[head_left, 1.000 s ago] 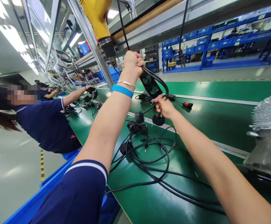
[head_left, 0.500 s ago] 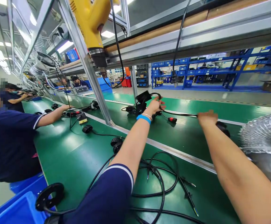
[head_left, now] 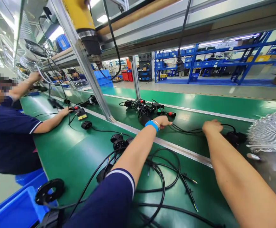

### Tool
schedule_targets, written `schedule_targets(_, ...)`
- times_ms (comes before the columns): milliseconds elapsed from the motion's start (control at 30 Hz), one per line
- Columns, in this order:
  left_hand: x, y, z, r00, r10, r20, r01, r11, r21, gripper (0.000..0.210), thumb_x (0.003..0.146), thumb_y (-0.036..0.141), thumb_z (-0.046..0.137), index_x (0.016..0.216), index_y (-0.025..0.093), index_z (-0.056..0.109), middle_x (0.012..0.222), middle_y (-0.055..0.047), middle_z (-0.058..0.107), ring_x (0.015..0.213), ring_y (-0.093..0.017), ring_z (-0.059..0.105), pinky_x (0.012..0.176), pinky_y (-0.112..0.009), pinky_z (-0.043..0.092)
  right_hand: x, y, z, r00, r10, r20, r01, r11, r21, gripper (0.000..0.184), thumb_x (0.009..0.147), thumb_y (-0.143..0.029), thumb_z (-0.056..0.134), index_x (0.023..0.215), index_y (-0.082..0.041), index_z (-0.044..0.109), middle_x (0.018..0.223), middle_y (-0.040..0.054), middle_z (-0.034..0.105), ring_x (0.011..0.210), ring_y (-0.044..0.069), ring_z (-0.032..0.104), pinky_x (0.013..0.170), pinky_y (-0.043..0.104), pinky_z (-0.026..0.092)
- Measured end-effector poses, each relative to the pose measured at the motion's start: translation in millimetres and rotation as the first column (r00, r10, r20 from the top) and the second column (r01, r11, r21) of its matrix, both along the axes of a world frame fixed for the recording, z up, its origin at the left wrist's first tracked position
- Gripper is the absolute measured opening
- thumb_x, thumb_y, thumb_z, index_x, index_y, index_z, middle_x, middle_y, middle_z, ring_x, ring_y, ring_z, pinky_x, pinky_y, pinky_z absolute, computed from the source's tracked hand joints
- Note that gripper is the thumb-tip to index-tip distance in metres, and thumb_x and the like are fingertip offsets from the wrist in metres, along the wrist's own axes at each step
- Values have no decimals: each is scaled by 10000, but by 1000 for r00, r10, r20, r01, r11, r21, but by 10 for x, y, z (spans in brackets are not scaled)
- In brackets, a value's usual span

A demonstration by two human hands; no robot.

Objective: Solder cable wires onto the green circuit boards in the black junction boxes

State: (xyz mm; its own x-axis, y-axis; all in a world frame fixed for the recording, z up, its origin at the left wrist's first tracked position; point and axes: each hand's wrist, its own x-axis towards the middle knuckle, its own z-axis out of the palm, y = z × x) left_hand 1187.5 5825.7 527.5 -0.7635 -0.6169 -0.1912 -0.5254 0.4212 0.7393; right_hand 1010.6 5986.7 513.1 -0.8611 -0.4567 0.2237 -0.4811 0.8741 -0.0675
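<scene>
My left hand (head_left: 162, 122), with a blue band at its wrist, is closed around a black cable (head_left: 187, 130) over the far strip of the green bench. The cable stretches across to my right hand (head_left: 212, 127), whose curled fingers grip it farther right. Just beyond my left hand lies a tangle of black leads (head_left: 144, 109) with a red-tipped connector (head_left: 171, 114). A dark part (head_left: 235, 137) sits right of my right hand, joined to a cable; its shape is unclear. Part of each hand's grip is turned away from view.
Loose black cables (head_left: 164, 186) with bare wire ends lie under my arms, beside round black parts (head_left: 119, 141). A metal post (head_left: 88, 69) and a hanging yellow heat gun (head_left: 81, 19) stand ahead. A silver duct (head_left: 271, 136) is at right. A co-worker (head_left: 9, 133) works at left.
My left hand has come down and nearer; the dark box and leads by it now lie lower. My right hand still grips the cable. A raised arm now shows at left.
</scene>
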Motion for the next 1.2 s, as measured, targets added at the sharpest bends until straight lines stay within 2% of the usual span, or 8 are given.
schedule_targets(167, 906, -128, 456, 998, -58, -19, 57, 994, -90, 108, 707, 219, 755, 717, 138, 685, 618, -59, 631, 714, -231, 647, 679, -308, 498, 757, -486, 195, 954, 288, 86, -298, 941, 159, 433, 808, -244, 622, 1213, -98, 579, 1279, 187, 532, 1173, 312, 516, 948, 482, 448)
schedule_targets(267, 1820, -69, 563, 997, 1, -79, -15, 983, -180, 93, 677, 203, 767, 729, 161, 702, 579, -36, 583, 816, -236, 633, 698, -247, 444, 1490, -607, 196, 729, 657, 192, -684, 712, 160, 436, 759, -242, 634, 1187, -160, 635, 1155, 130, 636, 1071, 278, 584, 932, 379, 447)
schedule_targets(367, 2893, 313, 367, 992, 20, -124, -76, 881, -467, 241, 672, 313, 767, 876, 195, 719, 752, -47, 657, 845, -234, 628, 734, -249, 426, 2226, -325, 78, 443, 851, 283, -896, 431, 106, 392, 769, -363, 629, 1144, -254, 659, 1051, 41, 683, 957, 220, 618, 875, 312, 459)
schedule_targets(467, 3673, 873, -80, 989, 114, -98, -149, 831, -536, 485, 763, 484, 643, 1177, 233, 616, 1004, -75, 690, 919, -254, 635, 778, -292, 447, 2682, 40, -93, 301, 905, 301, -953, 297, 62, 352, 792, -470, 594, 1055, -253, 681, 1024, 48, 685, 946, 226, 607, 866, 323, 452)
schedule_targets(700, 3380, 1152, -865, 915, 383, -129, -390, 755, -527, 676, 744, 593, 613, 1217, 115, 536, 1059, -191, 652, 973, -370, 615, 800, -424, 474, 2820, -314, -415, 532, 834, 146, -843, 538, 0, 321, 836, -346, 576, 1055, -113, 603, 1083, 142, 624, 1070, 247, 537, 946, 430, 400)
schedule_targets(967, 3471, 980, -827, 923, 238, -303, -376, 722, -580, 413, 873, 237, 464, 1281, 269, 523, 1179, -67, 564, 1096, -213, 524, 967, -327, 418, 2687, 106, 143, 517, 856, 15, -846, 514, -139, 400, 960, -320, 261, 1242, -163, 498, 977, 79, 649, 811, 160, 592, 749, 277, 441)
schedule_targets(1067, 3557, 1026, -844, 949, 213, -232, -314, 675, -668, 359, 886, 220, 434, 1185, 292, 620, 1166, -99, 536, 1117, -268, 489, 950, -412, 380, 2578, 483, 301, 531, 846, 48, -847, 529, 54, 374, 921, -366, 374, 1209, -212, 556, 1038, 85, 649, 914, 224, 585, 827, 332, 416)
schedule_targets(1200, 3569, 1071, -921, 918, 397, 4, -233, 547, -804, 501, 837, 534, 524, 1221, 224, 608, 1233, -187, 485, 1171, -391, 421, 937, -497, 314, 2552, 965, -18, 598, 734, 320, -791, 477, 384, 354, 908, -398, 393, 1000, -183, 658, 928, 103, 677, 819, 229, 611, 744, 331, 436)
